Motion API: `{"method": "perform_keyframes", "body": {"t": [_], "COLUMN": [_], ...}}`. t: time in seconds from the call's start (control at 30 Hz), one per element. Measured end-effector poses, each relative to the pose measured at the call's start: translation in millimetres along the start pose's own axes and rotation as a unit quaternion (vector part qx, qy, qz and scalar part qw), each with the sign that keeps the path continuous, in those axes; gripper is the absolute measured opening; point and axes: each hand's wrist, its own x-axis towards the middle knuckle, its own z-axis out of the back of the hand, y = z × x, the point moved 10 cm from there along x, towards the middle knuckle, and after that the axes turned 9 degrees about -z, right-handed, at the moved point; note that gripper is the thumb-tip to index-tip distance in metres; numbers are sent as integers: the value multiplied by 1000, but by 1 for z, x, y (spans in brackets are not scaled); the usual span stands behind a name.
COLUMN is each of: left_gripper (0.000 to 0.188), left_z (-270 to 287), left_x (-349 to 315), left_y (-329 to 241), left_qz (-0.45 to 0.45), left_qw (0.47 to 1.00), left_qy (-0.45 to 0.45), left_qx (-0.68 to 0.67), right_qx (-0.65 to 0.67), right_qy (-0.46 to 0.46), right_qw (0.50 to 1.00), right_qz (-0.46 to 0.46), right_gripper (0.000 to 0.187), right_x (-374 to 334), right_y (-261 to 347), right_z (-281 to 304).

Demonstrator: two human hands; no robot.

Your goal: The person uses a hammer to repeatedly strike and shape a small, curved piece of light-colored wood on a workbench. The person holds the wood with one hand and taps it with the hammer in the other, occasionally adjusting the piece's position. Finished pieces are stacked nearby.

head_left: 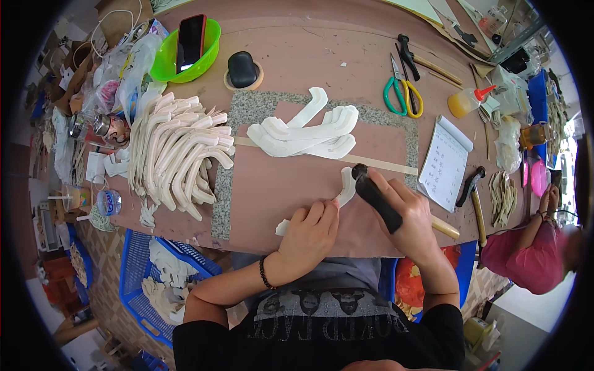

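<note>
Left hand (pixel 309 230): fingers bunched together and pressed onto a curved white strip (pixel 348 187); the thumb's placement cannot be told. Right hand (pixel 409 217): fingers curled round a hammer (pixel 378 203), its black head tilted and one end at the strip's upper part, its pale wooden handle emerging beyond the palm. The strip lies on the brown table (pixel 272 185) close to the near edge, its far portion bare and another white end showing by the left hand.

Just beyond, a small stack of white strips (pixel 303 139) rests across a flat wooden stick (pixel 387 164). To the left lies a large pile of similar strips (pixel 179 151). To the right lie a notepad (pixel 447 162) and a second hammer (pixel 475 201). Farther back are scissors (pixel 405 98) with green and yellow handles and a bright green bowl (pixel 209 52) bearing a phone (pixel 190 43).
</note>
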Motion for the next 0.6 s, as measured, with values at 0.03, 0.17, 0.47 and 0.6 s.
{"method": "perform_keyframes", "body": {"t": [0.03, 0.17, 0.47, 0.6], "left_gripper": [44, 42, 38, 37], "left_z": [0, 8, 18, 20], "left_x": [-3, -17, -41, -45], "left_y": [2, 3, 5, 9], "left_qz": [13, 19, 15, 35], "left_qw": [1000, 1000, 1000, 999], "left_qy": [-2, 10, -7, -22], "left_qx": [-14, -20, -4, -30], "right_qx": [-1, 19, 17, 19], "right_qy": [-8, 33, 51, 62], "right_qw": [1000, 999, 998, 995], "right_qz": [10, 7, -24, 81], "right_gripper": [45, 57, 55, 46], "right_x": [-3, -3, -1, -14], "right_y": [6, -5, 7, 42], "right_z": [3, -22, -27, -29]}}
